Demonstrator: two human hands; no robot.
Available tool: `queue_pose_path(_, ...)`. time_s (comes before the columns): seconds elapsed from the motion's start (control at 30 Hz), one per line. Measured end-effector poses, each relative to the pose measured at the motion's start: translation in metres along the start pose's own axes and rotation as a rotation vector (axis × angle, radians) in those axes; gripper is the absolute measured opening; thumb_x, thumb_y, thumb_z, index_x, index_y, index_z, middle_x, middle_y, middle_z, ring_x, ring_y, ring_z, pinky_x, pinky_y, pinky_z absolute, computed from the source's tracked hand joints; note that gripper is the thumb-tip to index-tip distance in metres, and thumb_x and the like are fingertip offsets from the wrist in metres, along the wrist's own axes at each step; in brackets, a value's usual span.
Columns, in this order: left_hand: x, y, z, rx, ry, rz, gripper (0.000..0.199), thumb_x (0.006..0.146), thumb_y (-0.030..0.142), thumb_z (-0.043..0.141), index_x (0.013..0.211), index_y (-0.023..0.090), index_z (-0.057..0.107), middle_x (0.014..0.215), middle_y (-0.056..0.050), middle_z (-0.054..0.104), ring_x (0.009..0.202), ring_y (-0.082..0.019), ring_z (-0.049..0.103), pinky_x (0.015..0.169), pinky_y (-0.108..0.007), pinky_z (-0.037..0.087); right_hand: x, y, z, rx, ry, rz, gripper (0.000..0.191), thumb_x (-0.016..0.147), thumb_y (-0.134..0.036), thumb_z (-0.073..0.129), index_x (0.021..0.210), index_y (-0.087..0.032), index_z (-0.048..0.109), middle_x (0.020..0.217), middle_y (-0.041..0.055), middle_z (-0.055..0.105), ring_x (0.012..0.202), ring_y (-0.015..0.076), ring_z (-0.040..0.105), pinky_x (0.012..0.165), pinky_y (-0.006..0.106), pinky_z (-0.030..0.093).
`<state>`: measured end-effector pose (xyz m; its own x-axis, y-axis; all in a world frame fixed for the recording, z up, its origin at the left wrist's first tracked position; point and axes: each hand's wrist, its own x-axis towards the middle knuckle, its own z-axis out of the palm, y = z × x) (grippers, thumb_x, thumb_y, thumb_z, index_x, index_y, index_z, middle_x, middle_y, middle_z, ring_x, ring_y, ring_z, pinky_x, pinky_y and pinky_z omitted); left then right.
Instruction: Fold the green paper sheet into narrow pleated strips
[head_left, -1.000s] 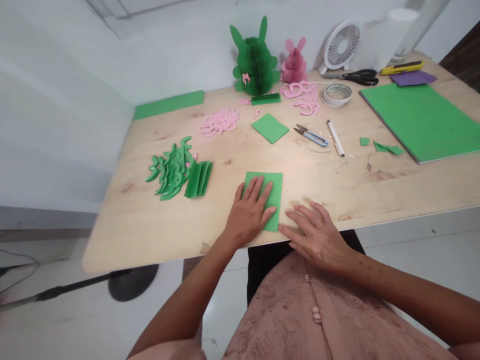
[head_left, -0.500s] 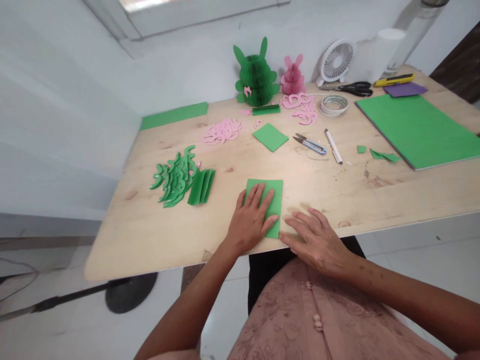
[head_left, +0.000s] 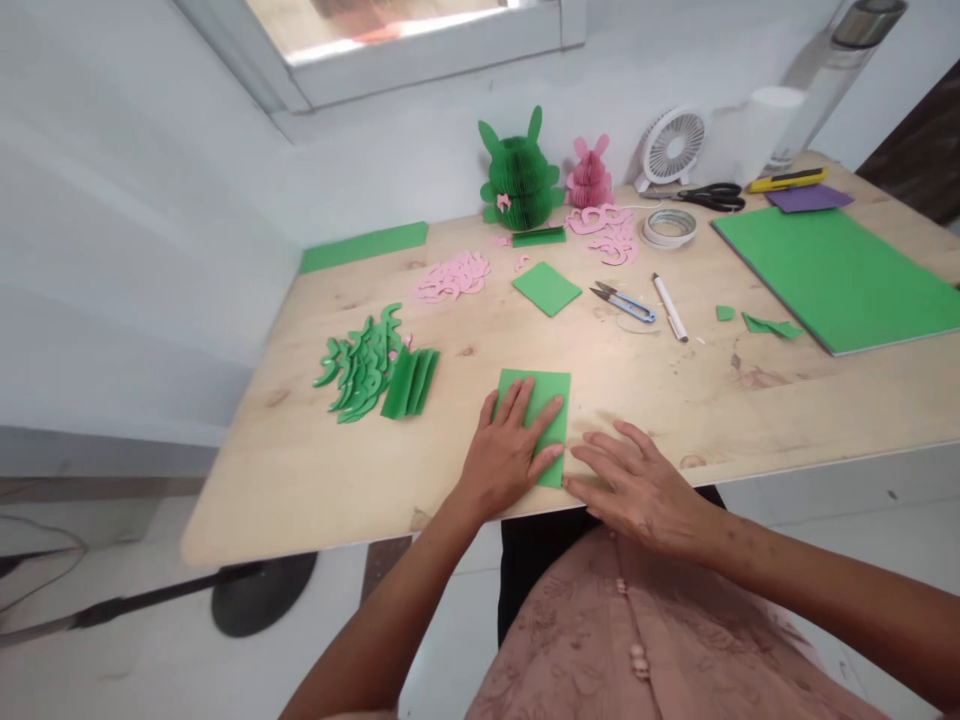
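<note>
My left hand [head_left: 506, 455] lies flat on a rectangular green paper sheet [head_left: 541, 400], fingers spread, covering its lower left part. My right hand [head_left: 637, 490] rests on the bare wooden table [head_left: 300, 480], its fingertips at the sheet's lower right corner. To the left sit a pleated green paper strip [head_left: 410, 383] and a heap of curled green cut-outs [head_left: 362, 372]. Farther up lie a green paper square [head_left: 547, 289] and pink cut-outs [head_left: 452, 276]. Neither hand touches these.
Thread snips [head_left: 624, 304], a white pen [head_left: 669, 307], a tape roll [head_left: 669, 228], black scissors [head_left: 712, 197] and a large green sheet [head_left: 840, 275] lie at the right. Green and pink honeycomb paper rabbits [head_left: 519, 175] stand at the back. The near table edge runs just below my hands.
The whole scene has shifted lower in view as my head tilted up, bringing the window into sight. Both hands stay in place at the green sheet.
</note>
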<state>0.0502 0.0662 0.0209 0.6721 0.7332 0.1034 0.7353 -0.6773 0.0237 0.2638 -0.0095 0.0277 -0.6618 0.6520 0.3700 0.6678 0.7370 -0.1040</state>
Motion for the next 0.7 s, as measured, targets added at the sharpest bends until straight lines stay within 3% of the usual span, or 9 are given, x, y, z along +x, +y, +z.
queue_pose_path(0.7, 0.0007, 0.0010, 0.0031, -0.019, -0.023, -0.047, 0.059, 0.091, 0.054, 0.038, 0.144, 0.029, 0.032, 0.152, -0.011, 0.029, 0.140, -0.029, 0.025, 0.112, -0.052, 0.016, 0.0026, 0.0087, -0.0024, -0.038, -0.056, -0.089, 0.027, 0.091, -0.023, 0.053, 0.117, -0.024, 0.060, 0.122, 0.0097, 0.060, 0.122, 0.0260, 0.047, 0.106, 0.054, 0.029)
